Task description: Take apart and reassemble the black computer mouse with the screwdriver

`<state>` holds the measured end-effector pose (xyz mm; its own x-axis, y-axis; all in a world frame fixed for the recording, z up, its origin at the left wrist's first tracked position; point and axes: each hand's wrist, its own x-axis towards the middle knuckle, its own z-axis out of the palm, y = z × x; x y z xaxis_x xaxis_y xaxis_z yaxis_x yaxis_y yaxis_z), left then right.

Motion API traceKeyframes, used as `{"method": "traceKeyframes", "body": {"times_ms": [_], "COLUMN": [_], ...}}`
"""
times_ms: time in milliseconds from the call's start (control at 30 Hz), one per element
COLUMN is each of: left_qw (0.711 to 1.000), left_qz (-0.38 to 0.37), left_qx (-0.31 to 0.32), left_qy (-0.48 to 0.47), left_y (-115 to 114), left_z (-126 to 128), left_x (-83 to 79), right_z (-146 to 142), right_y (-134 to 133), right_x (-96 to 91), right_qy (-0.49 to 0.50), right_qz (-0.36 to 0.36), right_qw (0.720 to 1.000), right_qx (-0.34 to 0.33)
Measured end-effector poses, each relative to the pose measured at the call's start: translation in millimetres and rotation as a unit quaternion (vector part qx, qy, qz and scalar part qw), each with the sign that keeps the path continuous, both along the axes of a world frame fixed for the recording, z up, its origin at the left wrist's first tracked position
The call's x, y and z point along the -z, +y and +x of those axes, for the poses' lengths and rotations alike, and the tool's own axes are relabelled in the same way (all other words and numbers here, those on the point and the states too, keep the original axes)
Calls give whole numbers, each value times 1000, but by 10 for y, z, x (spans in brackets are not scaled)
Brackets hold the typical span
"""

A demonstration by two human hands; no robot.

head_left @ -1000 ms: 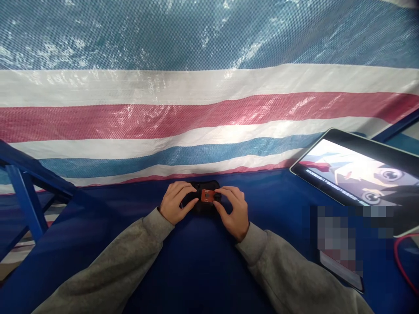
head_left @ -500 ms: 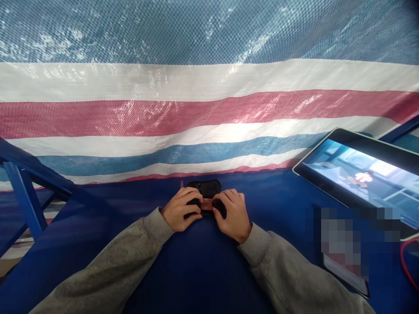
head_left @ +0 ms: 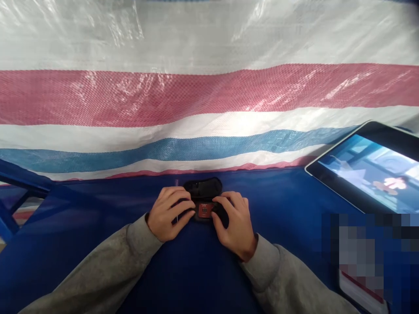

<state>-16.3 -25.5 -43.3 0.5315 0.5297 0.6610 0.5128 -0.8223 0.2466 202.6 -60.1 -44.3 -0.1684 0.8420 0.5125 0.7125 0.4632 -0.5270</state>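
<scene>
A small black piece with a red square part point(head_left: 204, 210), marked with dark print or a chip, lies on the blue tabletop between my hands. My left hand point(head_left: 172, 213) has its thumb and fingers curled at the left end of the piece. At the right end, my right hand point(head_left: 234, 222) grips it between thumb and fingers. Just behind sits a separate-looking black rounded shell point(head_left: 203, 187); whether it joins the piece I cannot tell. A thin clear stick point(head_left: 176, 182) shows past my left fingers, partly hidden by them.
A tablet point(head_left: 376, 170) with a lit screen leans at the right. Below it is a pixelated patch over a pale, red-edged flat object point(head_left: 362, 290). A striped plastic sheet point(head_left: 209, 96) hangs behind the blue table point(head_left: 183, 279). Blue frame bars point(head_left: 24, 181) stand at the left.
The view has tipped downward and shifted. My left hand has drawn slightly leftward, exposing more of the red square part. Both hands stay at the black piece.
</scene>
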Motion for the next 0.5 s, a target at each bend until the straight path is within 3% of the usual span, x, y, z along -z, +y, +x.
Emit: {"method": "traceKeyframes", "body": {"times_ms": [133, 500], "left_qw": [995, 992], "left_qz": [-3, -66], "left_qx": [-99, -94], "left_qy": [11, 42], "left_y": [28, 99], "left_z": [-25, 3], "left_x": [28, 145], "right_z": [4, 25], "right_y": [1, 16], "right_x": [-28, -26], "right_qy": [26, 29], "right_qz": [12, -4], "right_qw": [999, 999], "right_qx": [17, 14]}}
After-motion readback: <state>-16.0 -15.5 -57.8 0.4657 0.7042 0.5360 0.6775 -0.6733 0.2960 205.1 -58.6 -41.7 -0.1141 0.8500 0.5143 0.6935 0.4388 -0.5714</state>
